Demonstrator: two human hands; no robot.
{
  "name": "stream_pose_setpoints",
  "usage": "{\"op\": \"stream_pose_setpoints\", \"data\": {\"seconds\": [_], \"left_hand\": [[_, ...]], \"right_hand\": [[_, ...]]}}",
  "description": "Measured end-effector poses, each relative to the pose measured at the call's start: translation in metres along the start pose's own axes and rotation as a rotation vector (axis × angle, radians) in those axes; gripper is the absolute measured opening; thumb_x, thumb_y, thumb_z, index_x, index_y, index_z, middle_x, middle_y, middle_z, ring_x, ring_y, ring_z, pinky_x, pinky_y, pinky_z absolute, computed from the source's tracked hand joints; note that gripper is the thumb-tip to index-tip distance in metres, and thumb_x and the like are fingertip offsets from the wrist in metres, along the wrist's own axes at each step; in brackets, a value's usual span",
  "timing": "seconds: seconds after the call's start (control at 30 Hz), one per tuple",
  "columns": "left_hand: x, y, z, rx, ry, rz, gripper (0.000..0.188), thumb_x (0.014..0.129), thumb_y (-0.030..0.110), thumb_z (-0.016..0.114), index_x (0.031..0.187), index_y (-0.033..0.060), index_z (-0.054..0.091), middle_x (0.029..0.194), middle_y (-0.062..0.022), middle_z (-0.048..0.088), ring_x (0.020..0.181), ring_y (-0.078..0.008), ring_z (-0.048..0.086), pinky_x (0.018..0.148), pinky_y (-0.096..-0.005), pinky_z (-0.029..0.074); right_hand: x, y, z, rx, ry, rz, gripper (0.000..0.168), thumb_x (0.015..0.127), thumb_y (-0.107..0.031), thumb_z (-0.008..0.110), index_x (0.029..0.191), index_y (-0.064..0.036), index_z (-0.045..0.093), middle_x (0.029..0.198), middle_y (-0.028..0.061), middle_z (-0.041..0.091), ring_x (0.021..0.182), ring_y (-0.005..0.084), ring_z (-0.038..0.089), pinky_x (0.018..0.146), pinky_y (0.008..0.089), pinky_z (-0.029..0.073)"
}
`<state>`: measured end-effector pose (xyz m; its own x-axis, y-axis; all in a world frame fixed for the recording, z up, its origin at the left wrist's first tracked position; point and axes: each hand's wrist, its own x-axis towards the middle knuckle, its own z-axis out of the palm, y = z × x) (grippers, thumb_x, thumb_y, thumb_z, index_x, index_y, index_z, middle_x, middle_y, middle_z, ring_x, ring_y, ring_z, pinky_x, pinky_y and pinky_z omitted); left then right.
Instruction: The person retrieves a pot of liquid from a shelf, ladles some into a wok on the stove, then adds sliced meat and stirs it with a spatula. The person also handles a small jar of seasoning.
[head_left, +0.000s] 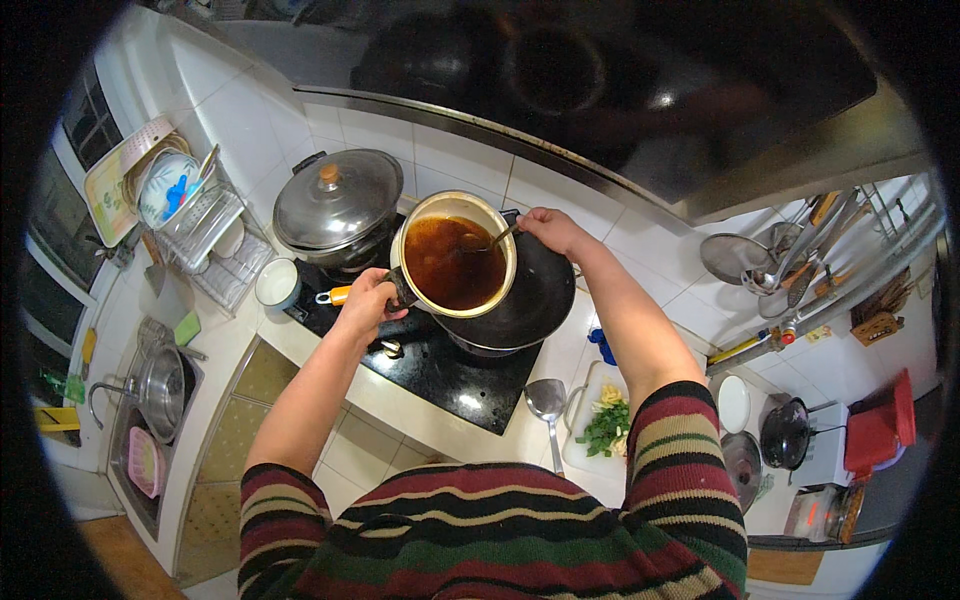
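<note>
My left hand (365, 304) grips the black side handle (402, 291) of a pale enamel pot (508, 276). Dark reddish-brown liquid (450, 262) fills part of the pot. With its fingers pinched, my right hand (553, 229) holds the handle of a metal spoon (504, 236) at the pot's far right rim; the spoon's lower end is in the liquid. Below and to the right of the pot is a black wok (544, 296) on the black gas hob (465, 390). The pot hides part of the wok.
A lidded pan (337, 199) stands on the left burner, beside a white bowl (277, 283). An orange handle (335, 295) points out near my left hand. A metal spatula (547, 405) and a white board (579, 442) with chopped greens (609, 426) lie at right. Utensils (787, 255) hang on the wall.
</note>
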<state>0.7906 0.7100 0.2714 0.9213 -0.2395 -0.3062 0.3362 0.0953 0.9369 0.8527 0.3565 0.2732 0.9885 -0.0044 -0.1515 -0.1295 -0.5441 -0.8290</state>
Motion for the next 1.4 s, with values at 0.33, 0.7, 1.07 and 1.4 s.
{"op": "stream_pose_setpoints", "data": {"seconds": [0.33, 0.7, 1.07, 1.4], "left_hand": [[0.028, 0.009, 0.008, 0.063, 0.005, 0.024, 0.027, 0.075, 0.002, 0.050, 0.102, 0.0016, 0.049, 0.082, -0.0062, 0.056, 0.067, -0.0119, 0.055, 0.057, -0.0276, 0.054], [0.038, 0.016, 0.017, 0.115, 0.032, 0.035, 0.027, 0.075, 0.000, 0.051, 0.102, -0.0017, 0.049, 0.079, -0.0076, 0.055, 0.065, -0.0126, 0.054, 0.055, -0.0273, 0.054], [0.040, 0.015, 0.013, 0.113, 0.019, 0.015, 0.028, 0.075, 0.001, 0.052, 0.103, -0.0001, 0.050, 0.081, -0.0062, 0.055, 0.065, -0.0111, 0.053, 0.056, -0.0285, 0.055], [0.036, 0.000, 0.000, -0.088, 0.053, -0.114, 0.026, 0.077, 0.005, 0.051, 0.102, 0.0002, 0.049, 0.089, -0.0111, 0.058, 0.077, -0.0216, 0.062, 0.064, -0.0355, 0.055]], "right_hand": [[0.017, 0.014, -0.001, 0.021, 0.021, 0.001, 0.033, 0.086, -0.038, 0.059, 0.090, -0.006, 0.064, 0.082, 0.0051, 0.064, 0.076, 0.0152, 0.055, 0.073, 0.0307, 0.045], [0.030, 0.031, -0.002, -0.056, 0.038, -0.040, 0.031, 0.088, -0.038, 0.057, 0.087, -0.007, 0.062, 0.081, 0.0022, 0.061, 0.078, 0.0134, 0.052, 0.074, 0.0285, 0.043], [0.035, 0.032, 0.000, 0.034, -0.024, -0.013, 0.034, 0.086, -0.042, 0.058, 0.087, -0.008, 0.062, 0.078, 0.0049, 0.062, 0.075, 0.0170, 0.054, 0.073, 0.0311, 0.044], [0.006, -0.007, -0.008, -0.432, 0.015, -0.396, 0.029, 0.087, -0.038, 0.057, 0.090, -0.010, 0.061, 0.086, 0.0101, 0.063, 0.082, 0.0278, 0.057, 0.077, 0.0368, 0.045]]}}
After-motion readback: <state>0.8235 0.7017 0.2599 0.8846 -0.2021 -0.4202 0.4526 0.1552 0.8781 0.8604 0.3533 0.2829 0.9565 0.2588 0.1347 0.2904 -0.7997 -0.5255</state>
